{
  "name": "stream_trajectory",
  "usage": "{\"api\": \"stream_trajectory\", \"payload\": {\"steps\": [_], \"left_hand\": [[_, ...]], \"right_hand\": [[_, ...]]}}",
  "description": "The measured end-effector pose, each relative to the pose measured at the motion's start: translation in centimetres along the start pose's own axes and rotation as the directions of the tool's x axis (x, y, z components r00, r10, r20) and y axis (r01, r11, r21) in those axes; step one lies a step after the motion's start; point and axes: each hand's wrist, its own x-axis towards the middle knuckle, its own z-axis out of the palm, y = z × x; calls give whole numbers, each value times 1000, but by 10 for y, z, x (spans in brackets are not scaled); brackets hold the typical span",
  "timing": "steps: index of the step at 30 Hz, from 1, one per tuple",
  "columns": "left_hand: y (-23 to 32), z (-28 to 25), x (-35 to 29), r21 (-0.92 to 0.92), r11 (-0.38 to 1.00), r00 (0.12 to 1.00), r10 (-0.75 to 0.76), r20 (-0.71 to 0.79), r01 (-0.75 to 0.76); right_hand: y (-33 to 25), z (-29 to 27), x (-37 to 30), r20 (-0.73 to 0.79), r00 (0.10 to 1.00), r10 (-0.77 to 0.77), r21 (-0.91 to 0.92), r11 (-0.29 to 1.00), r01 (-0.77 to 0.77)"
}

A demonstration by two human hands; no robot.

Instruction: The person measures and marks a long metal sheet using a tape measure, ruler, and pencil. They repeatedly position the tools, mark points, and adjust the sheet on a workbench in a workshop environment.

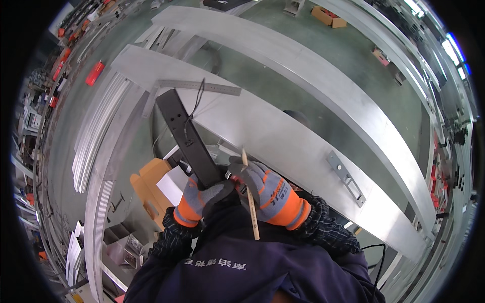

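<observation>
My left hand [199,201], in a grey and orange work glove, is closed around the near end of a long black rectangular housing [184,134]. The housing slants up and left over the aluminium beam, with small holes and a thin black wire [198,98] on its face. My right hand [270,194], gloved alike, is closed close beside that end. A wooden pencil [251,212] is held in its fingers, sharpened tip pointing away from me. Something small and reddish shows between the hands, too hidden to name.
A wide aluminium beam [283,136] crosses before me, bearing a metal square [202,87] and a slotted metal plate [347,179]. Another beam [313,76] runs behind it. An opened cardboard box [146,184] lies at left, near stacked aluminium strips [98,134]. A red case [95,73] is on the floor.
</observation>
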Motion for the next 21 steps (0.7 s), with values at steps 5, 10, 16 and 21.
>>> {"api": "stream_trajectory", "payload": {"steps": [5,10,16,21], "left_hand": [[14,5,-1,162,986,998,54,-14,-51],[27,17,-1,192,967,983,178,-37,-168],[35,17,3,354,909,968,249,-37,-220],[40,14,5,429,850,928,366,-62,-306]], "right_hand": [[-8,-6,3,-11,1000,-18,-98,995,16],[-9,-7,1,-67,998,-1,-5,1000,1],[-14,-7,4,-87,996,-4,-120,993,-7],[-18,-12,11,-63,998,13,-191,981,-25]]}}
